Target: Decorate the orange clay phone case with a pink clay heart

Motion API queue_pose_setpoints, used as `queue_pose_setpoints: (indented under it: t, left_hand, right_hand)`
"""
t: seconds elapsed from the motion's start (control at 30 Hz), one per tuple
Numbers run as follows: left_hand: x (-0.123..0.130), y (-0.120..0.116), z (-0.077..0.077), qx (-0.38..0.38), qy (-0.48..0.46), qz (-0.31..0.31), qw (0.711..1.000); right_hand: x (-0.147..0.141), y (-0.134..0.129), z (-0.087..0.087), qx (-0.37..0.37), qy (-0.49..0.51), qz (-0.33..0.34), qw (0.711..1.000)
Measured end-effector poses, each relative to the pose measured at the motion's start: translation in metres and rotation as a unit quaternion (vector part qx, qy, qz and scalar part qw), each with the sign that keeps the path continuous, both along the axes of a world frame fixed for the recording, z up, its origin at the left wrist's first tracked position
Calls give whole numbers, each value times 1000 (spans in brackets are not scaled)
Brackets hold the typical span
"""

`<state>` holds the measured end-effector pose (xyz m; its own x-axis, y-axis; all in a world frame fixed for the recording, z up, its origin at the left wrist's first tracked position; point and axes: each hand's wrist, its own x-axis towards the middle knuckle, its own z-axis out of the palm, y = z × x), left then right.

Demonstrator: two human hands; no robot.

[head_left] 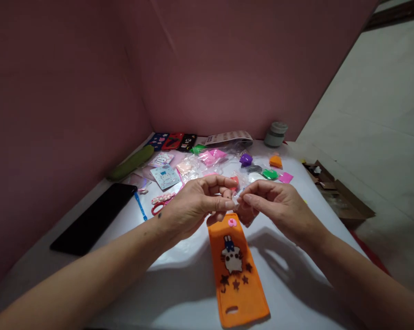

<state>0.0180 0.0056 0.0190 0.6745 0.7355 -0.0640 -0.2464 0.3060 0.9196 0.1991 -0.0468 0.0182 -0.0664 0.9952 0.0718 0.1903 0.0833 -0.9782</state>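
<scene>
My left hand (207, 201) and my right hand (275, 201) meet above the middle of the table. Between their fingertips is a small clear plastic bag (237, 196), pinched from both sides. Brownish material in plastic (246, 214) hangs just below the right fingers. Under the hands lies an orange phone case (241, 288), decorated with a white cat figure (232, 260), dark stars and a pink piece (232, 222) near its far end.
A black phone (95, 217), blue tool (140, 206) and red scissors (157, 208) lie left. Behind are a green vegetable (131, 163), cards (165, 176), clay packets (212, 156) and more cases (172, 141). A jar (276, 134) stands back right; an open cardboard box (344, 199) lies beyond.
</scene>
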Motion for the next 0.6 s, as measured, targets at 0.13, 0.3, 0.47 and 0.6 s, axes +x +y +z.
queue_pose_setpoints:
  t: [0.13, 0.3, 0.47, 0.6]
  left_hand:
    - [-4, 5, -8, -16, -1, 1, 1000]
    - [-6, 11, -15, -46, 0, -5, 999]
    - [-2, 9, -17, -64, -7, -14, 998]
    - [1, 3, -17, -70, -21, -30, 997]
  right_hand:
    - [1, 4, -17, 2, 46, -1, 999]
    - [7, 0, -28, 5, 66, -9, 998]
    - [10, 0, -32, -1, 83, -19, 996]
    - [10, 1, -34, -3, 92, -16, 996]
